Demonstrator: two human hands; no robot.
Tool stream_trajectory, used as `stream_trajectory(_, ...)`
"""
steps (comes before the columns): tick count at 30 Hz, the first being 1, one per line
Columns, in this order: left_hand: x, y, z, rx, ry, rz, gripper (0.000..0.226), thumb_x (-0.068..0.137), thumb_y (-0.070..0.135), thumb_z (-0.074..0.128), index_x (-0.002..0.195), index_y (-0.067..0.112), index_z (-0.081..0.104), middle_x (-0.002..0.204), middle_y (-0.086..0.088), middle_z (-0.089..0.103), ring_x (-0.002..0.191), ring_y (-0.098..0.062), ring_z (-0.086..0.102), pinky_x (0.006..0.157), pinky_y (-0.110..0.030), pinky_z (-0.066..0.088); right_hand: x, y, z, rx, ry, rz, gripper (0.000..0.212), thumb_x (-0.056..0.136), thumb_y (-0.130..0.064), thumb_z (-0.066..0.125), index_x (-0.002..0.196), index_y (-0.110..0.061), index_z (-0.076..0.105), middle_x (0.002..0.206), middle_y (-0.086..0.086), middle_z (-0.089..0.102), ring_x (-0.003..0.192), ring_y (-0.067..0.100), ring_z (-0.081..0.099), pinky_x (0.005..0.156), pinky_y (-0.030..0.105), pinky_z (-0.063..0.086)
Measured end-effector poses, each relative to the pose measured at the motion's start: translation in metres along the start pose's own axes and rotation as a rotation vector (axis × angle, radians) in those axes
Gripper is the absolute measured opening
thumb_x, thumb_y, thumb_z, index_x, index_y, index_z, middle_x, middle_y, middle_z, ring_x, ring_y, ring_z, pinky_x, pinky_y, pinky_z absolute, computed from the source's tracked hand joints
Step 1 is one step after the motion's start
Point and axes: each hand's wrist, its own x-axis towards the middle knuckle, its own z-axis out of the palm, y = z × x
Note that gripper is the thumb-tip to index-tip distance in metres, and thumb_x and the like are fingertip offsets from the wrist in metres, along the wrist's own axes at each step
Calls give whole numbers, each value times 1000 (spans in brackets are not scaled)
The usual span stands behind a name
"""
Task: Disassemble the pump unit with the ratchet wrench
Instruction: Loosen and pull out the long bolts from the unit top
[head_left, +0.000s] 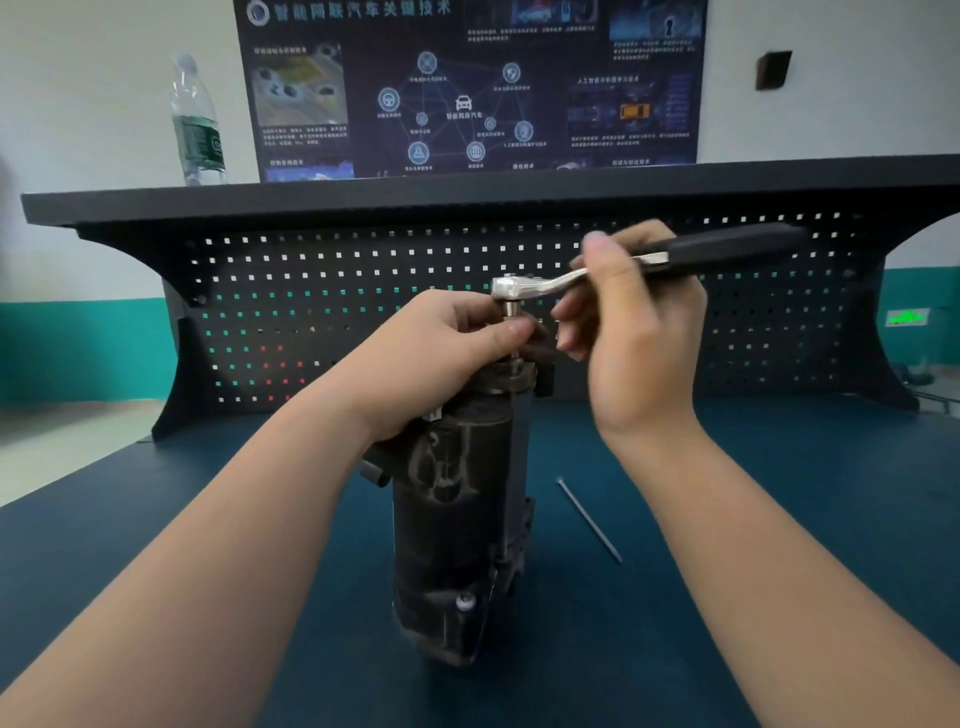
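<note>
Open mat (779, 519) right of the upright pump unit (457, 519), apart from 1 long, perhaps loose, bolt (589, 519).

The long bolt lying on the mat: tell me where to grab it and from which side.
Pinch the long bolt at mid-shank from above, finger and thumb across its length. It lies flat and thin on the blue mat, right of the pump unit, with open mat on both sides, so probably nothing obstructs a top-down pinch.

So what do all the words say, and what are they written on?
"智能网联汽车关键技术": the heading on the poster on the wall.
Poster small print: too blurred to read.
Bottle label: too blurred to read.
Green sign at right: too blurred to read.
Pump and wrench: no text visible.
</note>
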Motion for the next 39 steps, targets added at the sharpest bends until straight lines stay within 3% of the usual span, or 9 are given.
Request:
stream_trajectory(3,1,4,3,38,32,2,21,88,25,65,96,7,72,100,-17,72,101,-34,67,94,-49,51,10,7,-4,615,195,753,28,94,-14,44,67,-8,49,51,2,45,35,10,37,35,16,26)
stream_trajectory(6,2,6,6,81,42,2,20,89,24,66,95,5,71,95,-14,74,103,-35,64,95,-52,49,13,10,-7,693,198,885,27,93,-16,43,69,-7,49,56,2,43,36,8,35,33,16,25)
stream_trajectory(14,5,2,5,84,26,64,16,88,22,66,76,30,74,71,10,72,66,-2,65,67,-23,50,-11,-1,3,-433,-129,-462,25,94,-18,53,75,-2,53,60,6,53,53,22,54,53,36,44)
stream_trajectory(20,3,4,4,-30,5,-25,22,92,23,61,95,3,70,96,-15,73,79,-15,65,79,-32,54,12,1,-4,513,185,706,30,95,-16,48,66,-8,52,46,1,48,36,10,41,37,16,28)
stream_trajectory(22,4,4,4,-10,21,-38,26,92,23,62,97,-1,68,100,-22,71,78,-16,64,79,-33,54,14,4,-6,579,197,795,29,96,-17,47,68,-7,52,47,1,48,37,9,41,36,16,28)
stream_trajectory(28,4,2,2,22,20,12,23,89,15,63,68,20,72,61,9,69,56,1,61,52,-12,47,-11,-4,4,-407,-138,-479,25,94,-18,55,73,-5,55,58,3,55,51,18,53,53,26,42)
stream_trajectory(30,3,2,2,5,9,24,31,89,11,62,62,24,71,58,12,67,54,3,61,51,-10,45,-8,-2,1,-531,-197,-588,27,93,-20,55,73,-1,55,60,5,54,54,19,51,55,26,42)
stream_trajectory(36,2,4,2,-87,1,-57,19,91,21,62,95,5,72,94,-15,74,81,-17,67,77,-29,56,13,3,-7,506,146,733,30,97,-18,47,69,-8,53,48,2,49,36,10,42,37,17,30)
stream_trajectory(39,4,3,2,-16,41,-42,20,89,23,65,88,4,71,83,-10,72,74,-14,63,75,-30,54,12,8,-5,584,160,803,29,96,-18,47,69,-7,53,51,2,48,38,9,41,37,17,30)
